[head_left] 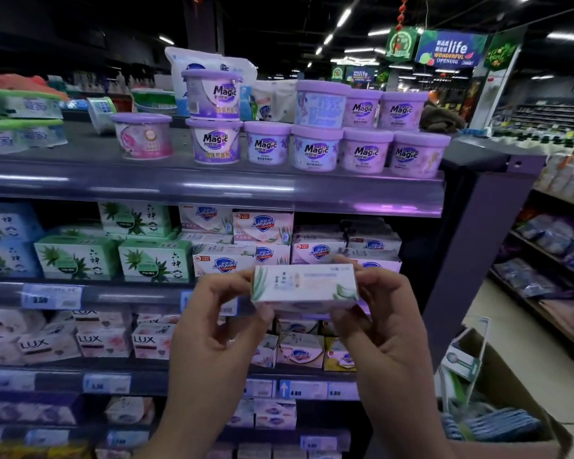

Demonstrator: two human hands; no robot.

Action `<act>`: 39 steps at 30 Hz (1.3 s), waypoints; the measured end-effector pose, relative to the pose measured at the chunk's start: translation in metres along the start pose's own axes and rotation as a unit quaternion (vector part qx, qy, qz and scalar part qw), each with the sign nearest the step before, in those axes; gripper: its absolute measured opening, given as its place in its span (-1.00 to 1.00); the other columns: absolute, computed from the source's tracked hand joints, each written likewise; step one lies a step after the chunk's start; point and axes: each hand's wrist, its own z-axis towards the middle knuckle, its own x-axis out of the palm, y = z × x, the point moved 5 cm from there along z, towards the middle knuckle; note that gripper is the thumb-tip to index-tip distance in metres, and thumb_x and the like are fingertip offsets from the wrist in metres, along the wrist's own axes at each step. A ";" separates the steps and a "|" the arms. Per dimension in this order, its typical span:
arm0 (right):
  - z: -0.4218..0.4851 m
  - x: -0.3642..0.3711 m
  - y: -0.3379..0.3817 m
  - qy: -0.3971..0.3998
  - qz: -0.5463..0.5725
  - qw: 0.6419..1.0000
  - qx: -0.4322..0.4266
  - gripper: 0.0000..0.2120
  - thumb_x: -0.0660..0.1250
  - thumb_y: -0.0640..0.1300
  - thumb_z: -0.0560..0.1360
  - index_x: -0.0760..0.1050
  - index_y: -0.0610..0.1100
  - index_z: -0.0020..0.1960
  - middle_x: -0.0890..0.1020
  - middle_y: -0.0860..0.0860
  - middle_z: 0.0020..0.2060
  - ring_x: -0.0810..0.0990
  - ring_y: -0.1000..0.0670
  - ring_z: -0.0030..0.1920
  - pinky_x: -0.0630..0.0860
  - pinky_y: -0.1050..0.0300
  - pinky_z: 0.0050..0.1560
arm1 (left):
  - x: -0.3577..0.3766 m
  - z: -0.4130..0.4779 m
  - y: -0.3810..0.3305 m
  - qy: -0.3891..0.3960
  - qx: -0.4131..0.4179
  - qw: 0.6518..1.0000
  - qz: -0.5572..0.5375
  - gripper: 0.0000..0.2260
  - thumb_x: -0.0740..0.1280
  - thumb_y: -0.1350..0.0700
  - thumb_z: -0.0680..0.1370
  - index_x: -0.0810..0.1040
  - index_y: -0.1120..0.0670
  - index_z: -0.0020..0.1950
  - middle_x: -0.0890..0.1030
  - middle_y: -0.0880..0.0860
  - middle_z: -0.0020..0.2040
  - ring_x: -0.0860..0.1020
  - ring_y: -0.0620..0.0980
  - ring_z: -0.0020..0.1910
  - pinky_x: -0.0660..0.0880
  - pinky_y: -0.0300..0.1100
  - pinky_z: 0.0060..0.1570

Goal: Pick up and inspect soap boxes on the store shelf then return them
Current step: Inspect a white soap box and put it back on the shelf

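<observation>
Far-left stock: pale blue boxes point(4, 240) are stacked two high on the second shelf, partly cut off by the frame edge
Green boxes: aloe-printed green boxes point(154, 260) stand in a row just right of the blue ones, with more stacked behind
Price tags: blue-and-white price tags point(52, 296) sit on the rail under the green boxes; the print is too blurred to read
Lux boxes: pinkish-white Lux boxes point(103, 341) fill the shelf below, left of the wrists
Left hand: the left hand point(212, 329) is raised before the shelves; its fingers point(241, 279) are grasping the left end of the soap box, thumb under the near lower edge
Soap box: a white soap box point(304, 284) with green leaf print at both ends, held level in the air between the two hands, off the shelf
Safeguard boxes: Safeguard boxes point(262, 226) are stacked on the second shelf directly behind the held box
Right hand: the right hand point(381, 329) has its fingers point(367, 279) grasping the right end of the soap box, thumb pressed beneath
Top shelf: purple-lidded Magic tubs point(367, 150) stand in two tiers on the top shelf point(212, 187)
Carton: a brown cardboard carton point(511, 376) sits at the lower right, holding packaged goods
Sign: a blue hanging sign point(449, 49) reading "life" hangs at the upper right
</observation>
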 end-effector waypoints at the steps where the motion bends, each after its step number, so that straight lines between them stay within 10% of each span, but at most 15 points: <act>1: 0.000 -0.002 -0.004 -0.002 -0.009 1.000 0.013 -0.66 0.29 -0.51 0.58 0.44 -0.09 0.13 0.65 0.09 0.32 0.60 0.11 0.33 0.63 0.16 0.15 | 0.001 0.000 -0.002 -0.001 0.018 1.000 0.018 -0.74 0.54 0.14 0.52 0.57 -0.19 0.01 0.68 -0.14 0.19 0.64 -0.13 0.23 0.66 -0.27 -0.05; 16: 0.025 -0.008 -0.061 -0.016 -0.121 0.981 0.151 -0.60 0.36 -0.24 0.61 0.53 0.29 0.18 0.61 0.04 0.21 0.60 0.33 0.07 0.52 0.49 -0.02 | 0.005 0.030 0.039 -0.013 -0.088 0.983 0.158 -0.69 0.43 0.16 0.60 0.68 -0.23 0.23 0.70 -0.26 0.13 0.61 -0.40 0.08 0.54 -0.53 -0.07; 22: 0.034 -0.006 -0.080 -0.023 -0.134 0.979 0.152 -0.50 0.34 -0.26 0.61 0.48 0.25 0.39 0.52 0.13 0.35 0.55 0.20 0.31 0.54 0.15 0.30 | 0.015 0.042 0.057 0.027 -0.122 0.972 0.201 -0.53 0.42 0.13 0.60 0.50 -0.18 0.49 0.61 -0.16 0.30 0.54 -0.47 0.14 0.41 -0.67 -0.09; 31: 0.039 -0.003 -0.099 -0.009 -0.132 0.976 0.173 -0.50 0.36 -0.34 0.60 0.45 0.13 0.39 0.46 0.13 0.39 0.46 0.57 0.14 0.42 0.63 0.03 | 0.026 0.041 0.062 0.066 -0.118 0.956 0.259 -0.52 0.43 0.09 0.60 0.45 -0.21 0.48 0.51 -0.22 0.39 0.55 -0.19 0.25 0.34 -0.65 -0.05; 39: 0.035 0.000 -0.104 0.021 -0.158 0.967 0.200 -0.47 0.34 -0.23 0.61 0.36 0.21 0.46 0.39 0.27 0.44 0.37 0.68 0.10 0.38 0.68 -0.05 | 0.031 0.036 0.058 0.067 -0.103 0.954 0.274 -0.55 0.43 0.11 0.60 0.45 -0.17 0.45 0.50 -0.29 0.28 0.52 -0.43 0.05 0.36 -0.71 -0.15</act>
